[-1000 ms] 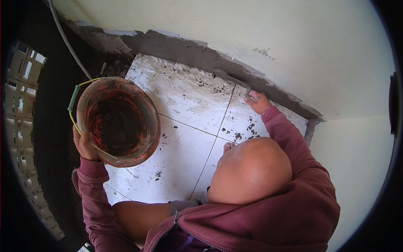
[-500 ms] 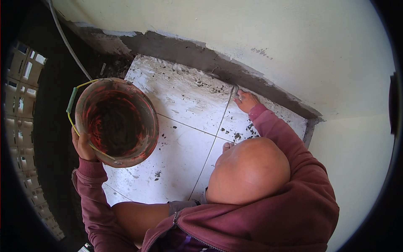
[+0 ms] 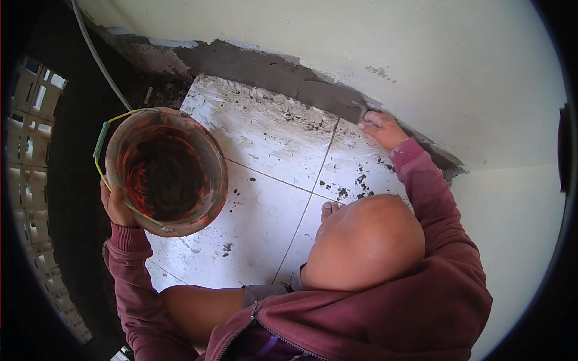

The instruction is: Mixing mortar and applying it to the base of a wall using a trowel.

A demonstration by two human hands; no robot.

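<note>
On the left, a round bucket (image 3: pixel 208 141) with mortar-smeared red insides tilts so that its mouth faces me. Its yellow wire handle with a green grip (image 3: pixel 101 141) hangs over the left side. My left hand (image 3: pixel 120 207) is closed on the bucket's lower left rim, part of its fingers hidden behind it. At the foot of the wall, my right hand (image 3: pixel 384 129) has its fingers bent together against the strip of wet grey mortar (image 3: pixel 265 71). A small grey piece shows at these fingertips, too smeared to tell what it is.
Dirty white floor tiles (image 3: pixel 271 225) with dark crumbs (image 3: pixel 360 180) lie beneath me. My bent knee (image 3: pixel 367 240) rises close to my right arm. A pale wall (image 3: pixel 421 48) bounds the far side, and a cable (image 3: pixel 99 60) runs down behind the bucket.
My right hand has slid right along the mortar strip and slightly up its face. The mortar behind it looks smoother. My left hand and the bucket have hardly moved.
</note>
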